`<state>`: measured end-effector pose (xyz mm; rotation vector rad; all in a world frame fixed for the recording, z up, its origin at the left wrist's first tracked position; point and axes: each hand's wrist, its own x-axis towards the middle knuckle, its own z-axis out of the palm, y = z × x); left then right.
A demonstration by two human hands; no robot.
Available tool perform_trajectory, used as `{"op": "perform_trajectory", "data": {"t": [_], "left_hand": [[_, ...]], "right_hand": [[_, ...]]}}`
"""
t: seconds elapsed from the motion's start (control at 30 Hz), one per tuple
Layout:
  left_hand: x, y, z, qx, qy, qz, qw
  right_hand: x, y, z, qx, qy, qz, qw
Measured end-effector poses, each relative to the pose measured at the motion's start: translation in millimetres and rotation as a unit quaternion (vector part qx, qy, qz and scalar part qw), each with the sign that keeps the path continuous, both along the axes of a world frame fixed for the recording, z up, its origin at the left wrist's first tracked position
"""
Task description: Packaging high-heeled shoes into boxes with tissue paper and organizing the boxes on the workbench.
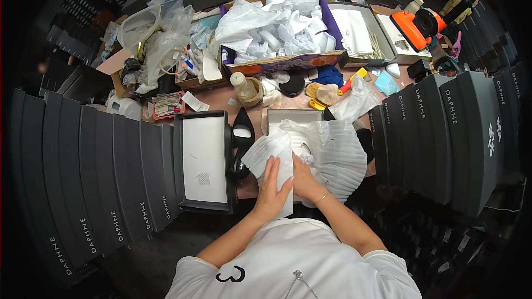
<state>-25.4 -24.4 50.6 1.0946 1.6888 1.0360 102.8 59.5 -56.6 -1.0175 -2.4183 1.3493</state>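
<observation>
My left hand [270, 191] lies with outstretched fingers and thumb on a folded sheet of white tissue paper [280, 147]. Against the sheet's right edge is my right hand [305, 180], its fingertips partly hidden behind the paper. Under and around both hands is a grey shoe box [295, 115]. Pleated white wrapping paper [341, 158] spreads over its right side, with a small wad of paper [306, 158] inside. Just left of the box, a black pointed shoe [242, 143] rests on the table. Beside it stands a dark box lid [204, 158], its white inside facing up.
Rows of dark shoe boxes stand on the left [100, 177] and right [443, 138]. Behind the work area sit a purple carton [332, 22] of crumpled paper, a glue jar [246, 91], a yellow-and-red tool [353, 81] and an orange device [410, 30].
</observation>
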Motion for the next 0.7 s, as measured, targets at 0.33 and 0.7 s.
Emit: {"op": "perform_trajectory", "data": {"t": [0.33, 0.7], "left_hand": [[-18, -36, -81, -0.11, -0.327, 0.304, 0.888], [-62, -40, -13, 0.028, 0.233, 0.214, 0.948]], "right_hand": [[-6, -2, 6, 0.133, -0.242, 0.107, 0.955], [-10, 5, 68, 0.076, 0.151, 0.063, 0.984]]}}
